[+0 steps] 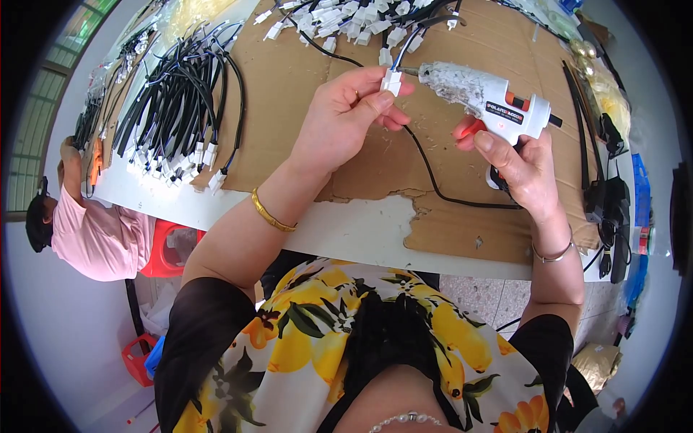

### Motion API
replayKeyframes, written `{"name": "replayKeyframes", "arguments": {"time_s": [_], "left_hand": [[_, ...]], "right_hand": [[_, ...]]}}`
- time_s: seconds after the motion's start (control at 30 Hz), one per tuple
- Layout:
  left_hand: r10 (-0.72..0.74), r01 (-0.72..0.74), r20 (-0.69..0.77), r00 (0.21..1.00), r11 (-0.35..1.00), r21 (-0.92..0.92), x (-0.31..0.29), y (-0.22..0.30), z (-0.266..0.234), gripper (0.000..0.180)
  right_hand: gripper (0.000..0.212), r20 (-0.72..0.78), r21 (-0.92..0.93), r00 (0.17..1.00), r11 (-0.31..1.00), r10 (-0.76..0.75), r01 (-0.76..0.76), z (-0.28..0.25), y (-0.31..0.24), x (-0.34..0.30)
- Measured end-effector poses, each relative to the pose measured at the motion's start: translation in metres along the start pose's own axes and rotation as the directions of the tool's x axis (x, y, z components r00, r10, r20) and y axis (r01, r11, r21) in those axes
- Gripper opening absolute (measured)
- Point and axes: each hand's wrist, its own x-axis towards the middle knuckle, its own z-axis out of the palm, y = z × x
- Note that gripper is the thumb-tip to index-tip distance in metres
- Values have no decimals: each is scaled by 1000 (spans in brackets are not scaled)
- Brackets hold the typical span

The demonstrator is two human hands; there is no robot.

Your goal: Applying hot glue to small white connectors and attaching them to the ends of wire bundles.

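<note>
My left hand (345, 115) pinches a small white plastic connector (392, 81) on the end of a black cable (426, 162), held above the brown cardboard sheet (289, 79). My right hand (521, 169) grips a white hot glue gun (485, 97) with an orange trigger. Its metal nozzle touches the connector from the right.
A bundle of black cables with white connectors (177, 101) lies at the left of the cardboard. More white connectors (346, 22) are heaped at the far edge. Black cable ties and dark parts (599, 159) sit at the right. Another person in pink (86, 231) is at the left, beside a red stool (162, 252).
</note>
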Motion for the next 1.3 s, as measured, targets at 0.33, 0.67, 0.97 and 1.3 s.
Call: {"name": "replayKeyframes", "arguments": {"time_s": [0.33,0.67,0.97,1.3], "left_hand": [[-2,2,-4,1000,1000,2,0,-2,-2,25],[23,-20,-26,999,997,81,2,-4,-3,23],[27,-25,-18,999,998,63,1,-4,-4,24],[44,-38,-70,997,996,75,2,-2,-2,21]], "right_hand": [[26,-3,-102,999,994,50,-50,-2,0,-1],[21,-27,-171,996,982,83,-86,-3,-3,-2],[19,-22,-155,996,984,88,-90,-3,-4,-4],[19,-28,-121,999,992,31,-34,-3,-1,-3]]}}
